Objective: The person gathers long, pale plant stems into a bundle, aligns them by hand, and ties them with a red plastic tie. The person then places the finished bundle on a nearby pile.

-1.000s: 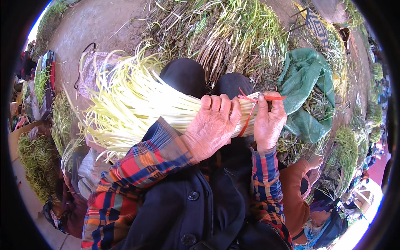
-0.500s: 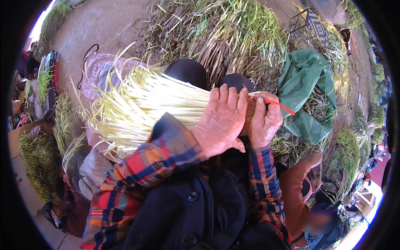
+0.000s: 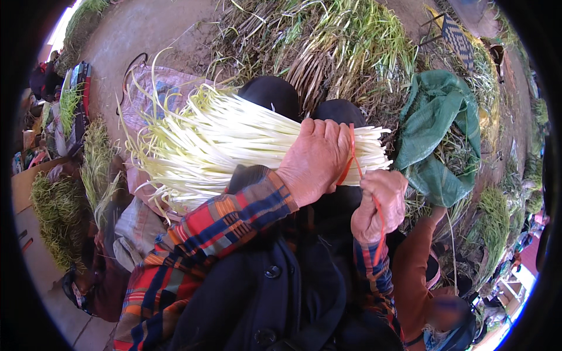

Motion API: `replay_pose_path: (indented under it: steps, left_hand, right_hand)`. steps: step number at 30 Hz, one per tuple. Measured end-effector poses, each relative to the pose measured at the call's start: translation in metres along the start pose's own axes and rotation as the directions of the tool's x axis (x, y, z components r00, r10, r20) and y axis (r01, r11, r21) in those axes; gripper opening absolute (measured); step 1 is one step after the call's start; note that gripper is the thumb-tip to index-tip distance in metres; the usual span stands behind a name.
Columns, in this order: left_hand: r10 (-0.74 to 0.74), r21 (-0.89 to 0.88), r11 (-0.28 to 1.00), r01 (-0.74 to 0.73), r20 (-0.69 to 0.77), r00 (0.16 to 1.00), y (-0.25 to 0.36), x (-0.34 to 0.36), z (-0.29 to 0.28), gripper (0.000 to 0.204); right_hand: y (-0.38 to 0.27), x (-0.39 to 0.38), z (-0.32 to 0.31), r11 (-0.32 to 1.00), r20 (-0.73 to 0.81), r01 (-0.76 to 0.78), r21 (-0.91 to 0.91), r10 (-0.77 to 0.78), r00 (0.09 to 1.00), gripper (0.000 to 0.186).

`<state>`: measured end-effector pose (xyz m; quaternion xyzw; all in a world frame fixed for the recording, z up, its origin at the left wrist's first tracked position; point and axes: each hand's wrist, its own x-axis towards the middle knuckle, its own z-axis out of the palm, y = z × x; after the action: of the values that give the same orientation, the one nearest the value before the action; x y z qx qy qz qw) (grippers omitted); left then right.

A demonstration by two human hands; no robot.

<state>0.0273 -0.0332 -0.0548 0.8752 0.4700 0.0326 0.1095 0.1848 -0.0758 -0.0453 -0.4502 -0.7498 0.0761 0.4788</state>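
A thick bundle of pale yellow-white blanched chives (image 3: pixel 228 131) lies across my lap, leafy tips to the left and cut stem ends to the right. My left hand (image 3: pixel 316 155) wraps over the stems near that end and grips them. Just right of its knuckles, a red strip (image 3: pixel 352 143) loops round the bundle. My right hand (image 3: pixel 380 202), closed in a pinch below the stem ends, holds the strip, and its loose tail hangs over the wrist.
A large heap of green and browned stalks (image 3: pixel 345 52) lies beyond my knees. At the right is a green woven sack (image 3: pixel 433 140); a co-worker in an orange-brown sleeve (image 3: pixel 413 263) reaches towards it. A pinkish sack (image 3: pixel 149 96) lies far left.
My right hand has moved down from the stem ends, drawing the red strip towards me. The stem ends now show. My left hand still grips the bundle, slightly further right.
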Motion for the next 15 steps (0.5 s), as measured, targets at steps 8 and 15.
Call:
replay_pose_path:
  steps: [8, 15]
  left_hand:
    - [0.019, -0.033, 0.999, -0.018, 0.014, 1.0, 0.002, 0.004, -0.008, 0.108]
    - [0.015, -0.696, 0.718, -0.003, 0.012, 1.0, -0.032, 0.017, -0.011, 0.073]
  right_hand:
    - [0.01, -0.004, 0.016, 0.941, -0.117, -0.223, 0.255, 0.259, 0.959, 0.018]
    - [0.013, -0.002, 0.023, 0.696, -0.095, -0.336, 0.635, 0.502, 0.86, 0.026]
